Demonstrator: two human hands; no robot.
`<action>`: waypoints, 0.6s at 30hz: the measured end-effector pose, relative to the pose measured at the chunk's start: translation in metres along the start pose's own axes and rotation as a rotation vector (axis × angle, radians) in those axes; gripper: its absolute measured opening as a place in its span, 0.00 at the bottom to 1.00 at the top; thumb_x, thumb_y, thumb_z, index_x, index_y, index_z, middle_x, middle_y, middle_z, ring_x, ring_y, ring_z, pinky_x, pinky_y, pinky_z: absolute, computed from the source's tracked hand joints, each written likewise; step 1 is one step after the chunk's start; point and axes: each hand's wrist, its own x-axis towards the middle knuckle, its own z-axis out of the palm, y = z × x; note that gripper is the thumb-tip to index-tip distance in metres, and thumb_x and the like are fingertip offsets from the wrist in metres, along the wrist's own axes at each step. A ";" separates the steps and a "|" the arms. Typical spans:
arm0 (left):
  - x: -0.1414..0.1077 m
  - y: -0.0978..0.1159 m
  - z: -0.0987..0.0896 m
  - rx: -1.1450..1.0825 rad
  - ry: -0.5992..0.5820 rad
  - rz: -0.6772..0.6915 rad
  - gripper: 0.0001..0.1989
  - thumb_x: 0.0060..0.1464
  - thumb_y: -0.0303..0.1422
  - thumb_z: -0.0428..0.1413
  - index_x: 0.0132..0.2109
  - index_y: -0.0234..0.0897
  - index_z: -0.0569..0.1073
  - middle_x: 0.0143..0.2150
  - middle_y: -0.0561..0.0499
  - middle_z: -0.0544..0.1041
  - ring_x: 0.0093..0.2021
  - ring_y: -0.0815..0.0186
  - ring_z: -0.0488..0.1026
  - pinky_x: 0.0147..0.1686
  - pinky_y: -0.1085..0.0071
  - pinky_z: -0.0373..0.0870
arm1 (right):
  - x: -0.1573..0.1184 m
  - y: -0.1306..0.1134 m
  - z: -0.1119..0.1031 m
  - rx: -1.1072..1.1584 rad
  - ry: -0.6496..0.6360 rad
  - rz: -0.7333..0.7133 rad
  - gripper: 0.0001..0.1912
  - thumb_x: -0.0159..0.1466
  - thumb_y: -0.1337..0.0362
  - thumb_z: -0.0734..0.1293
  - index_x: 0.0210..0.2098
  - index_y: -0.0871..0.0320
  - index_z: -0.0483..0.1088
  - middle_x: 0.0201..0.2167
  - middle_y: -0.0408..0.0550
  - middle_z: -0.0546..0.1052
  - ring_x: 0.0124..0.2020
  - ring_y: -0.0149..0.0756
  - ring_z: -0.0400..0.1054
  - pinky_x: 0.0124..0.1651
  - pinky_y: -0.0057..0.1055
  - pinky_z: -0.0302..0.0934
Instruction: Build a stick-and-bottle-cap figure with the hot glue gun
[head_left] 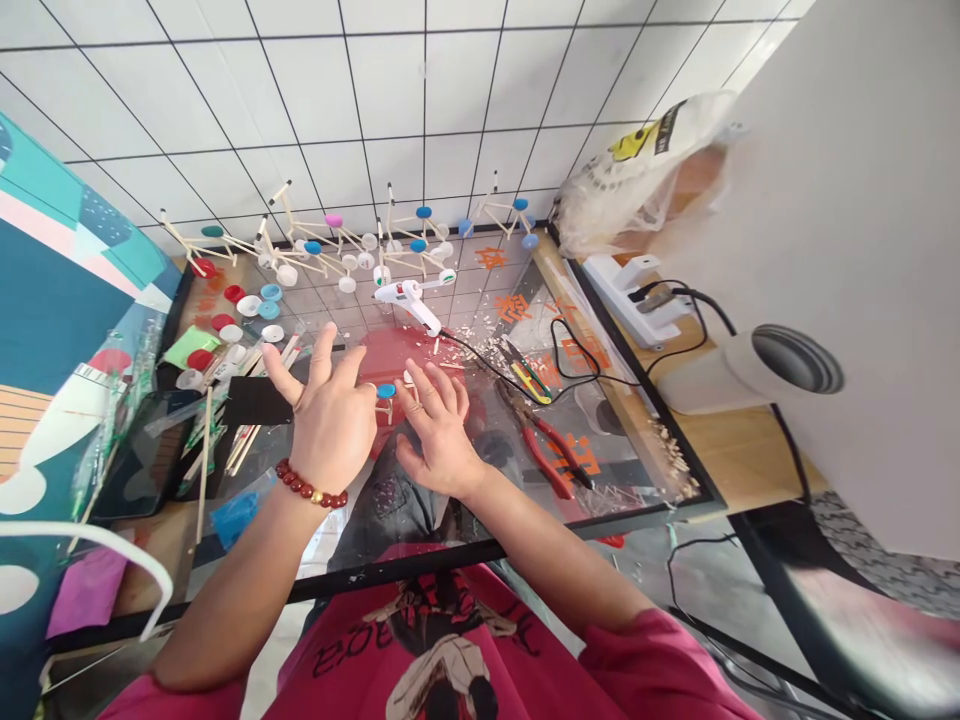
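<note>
- Left hand (pixel 330 420): back toward the camera, fingers spread and angled up and away, thumb out to its left. The fingertips on its right side meet the small stick piece; whether they pinch it or only steady it cannot be told. A red bead bracelet (pixel 309 488) circles the wrist.
- Stick piece with blue cap (pixel 385 392): lies between the two hands, just off the left hand's right fingertips and just off the right hand's index tip. The cap sits on top; short wooden sticks run down below it. It is about equally near to both hands.
- Right hand (pixel 439 430): palm down, fingers loosely fanned and pointing up-left toward the cap, not clenched; a grasp cannot be confirmed.
- Glue gun (pixel 409 298): beyond both hands, nozzle end toward them, nearer the right hand.
- Red-handled pliers (pixel 547 450): right of the right hand, on the glass tabletop (pixel 637 440), apart from it.
</note>
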 end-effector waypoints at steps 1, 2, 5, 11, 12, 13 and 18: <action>0.000 0.000 0.000 0.011 0.012 0.007 0.12 0.55 0.27 0.52 0.33 0.41 0.81 0.62 0.44 0.76 0.76 0.45 0.47 0.68 0.44 0.08 | 0.000 0.000 0.000 0.000 0.000 0.001 0.38 0.59 0.62 0.62 0.69 0.56 0.57 0.76 0.54 0.49 0.76 0.56 0.38 0.72 0.57 0.33; 0.000 0.000 0.001 0.023 0.025 0.014 0.13 0.56 0.27 0.52 0.32 0.41 0.81 0.62 0.44 0.77 0.75 0.44 0.48 0.68 0.42 0.09 | 0.000 0.000 0.000 -0.001 -0.002 0.001 0.39 0.59 0.62 0.63 0.69 0.56 0.57 0.76 0.54 0.50 0.76 0.56 0.38 0.72 0.57 0.33; -0.001 0.001 0.001 0.033 0.058 0.028 0.14 0.56 0.25 0.52 0.29 0.41 0.79 0.60 0.44 0.78 0.75 0.43 0.51 0.68 0.40 0.10 | 0.000 0.000 0.000 -0.004 -0.010 0.003 0.39 0.58 0.62 0.63 0.70 0.56 0.57 0.76 0.54 0.49 0.76 0.56 0.38 0.72 0.57 0.33; -0.001 0.001 0.001 0.031 0.058 0.050 0.13 0.56 0.26 0.53 0.30 0.41 0.80 0.61 0.44 0.77 0.74 0.43 0.51 0.68 0.38 0.13 | 0.000 0.000 0.000 -0.007 -0.009 0.001 0.39 0.58 0.62 0.63 0.70 0.55 0.56 0.76 0.54 0.50 0.76 0.57 0.39 0.72 0.58 0.33; -0.001 0.000 0.001 0.039 0.048 0.051 0.13 0.57 0.25 0.53 0.30 0.41 0.81 0.61 0.44 0.77 0.74 0.43 0.51 0.69 0.38 0.15 | 0.000 0.000 0.000 -0.007 -0.008 0.001 0.39 0.58 0.62 0.63 0.70 0.55 0.57 0.76 0.54 0.50 0.76 0.56 0.39 0.72 0.58 0.33; -0.001 0.000 0.001 0.047 0.039 0.052 0.14 0.57 0.25 0.53 0.30 0.40 0.81 0.62 0.43 0.76 0.74 0.43 0.51 0.69 0.37 0.16 | 0.000 0.000 0.000 -0.009 -0.008 0.001 0.39 0.58 0.62 0.63 0.70 0.55 0.57 0.76 0.54 0.50 0.76 0.56 0.39 0.72 0.57 0.33; -0.001 0.000 0.001 0.060 0.036 0.048 0.15 0.59 0.26 0.52 0.30 0.39 0.81 0.62 0.42 0.76 0.74 0.42 0.52 0.69 0.35 0.20 | 0.000 0.001 0.001 -0.017 0.004 -0.012 0.40 0.59 0.62 0.63 0.70 0.56 0.55 0.76 0.56 0.50 0.76 0.56 0.39 0.72 0.58 0.33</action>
